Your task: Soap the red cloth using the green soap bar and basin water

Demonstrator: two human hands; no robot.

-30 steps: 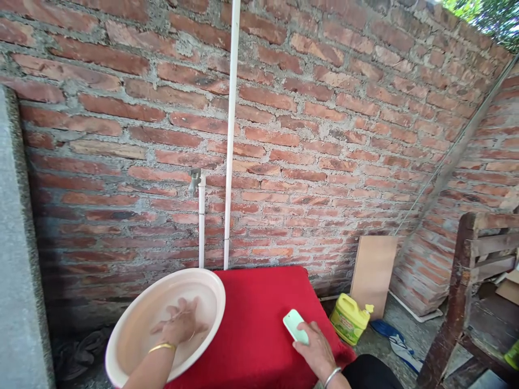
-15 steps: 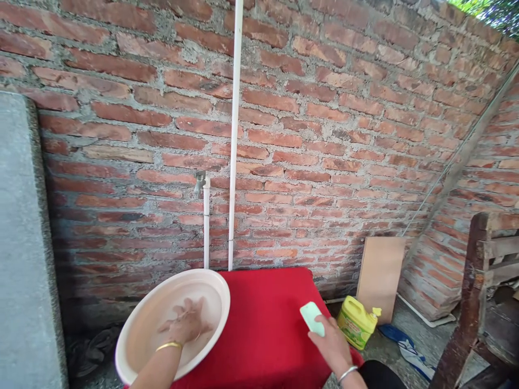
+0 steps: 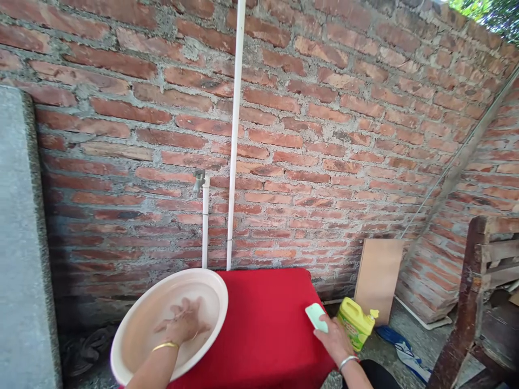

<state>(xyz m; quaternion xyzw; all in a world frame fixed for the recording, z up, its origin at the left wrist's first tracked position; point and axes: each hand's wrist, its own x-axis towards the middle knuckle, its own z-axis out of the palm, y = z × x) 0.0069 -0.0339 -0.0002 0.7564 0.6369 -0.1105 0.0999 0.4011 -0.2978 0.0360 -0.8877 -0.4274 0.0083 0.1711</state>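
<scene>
My left hand [image 3: 183,322], with a gold bangle at the wrist, is down inside a pale plastic basin [image 3: 121,335]. Its fingers are spread, and clear water seems to cover them; nothing shows in its grasp. On the right, my right hand [image 3: 335,337], wearing a silver bangle, grips a flat mint-green phone [image 3: 316,316] between thumb and fingers, over the right side of the table. The basin rests on the left part of a table with a red cloth [image 3: 263,319].
A tap [image 3: 198,180] and white pipes [image 3: 234,135] run along the brick wall [image 3: 284,108] behind. At right are a yellow jug [image 3: 357,323], a leaning board [image 3: 377,278], slippers [image 3: 411,356] and a wooden chair [image 3: 470,292]. A grey slab [image 3: 20,243] stands at left.
My right hand and the phone have shifted slightly right, and the phone has tilted a little. My left hand stays in the basin with fingers spread. The view has shifted slightly.
</scene>
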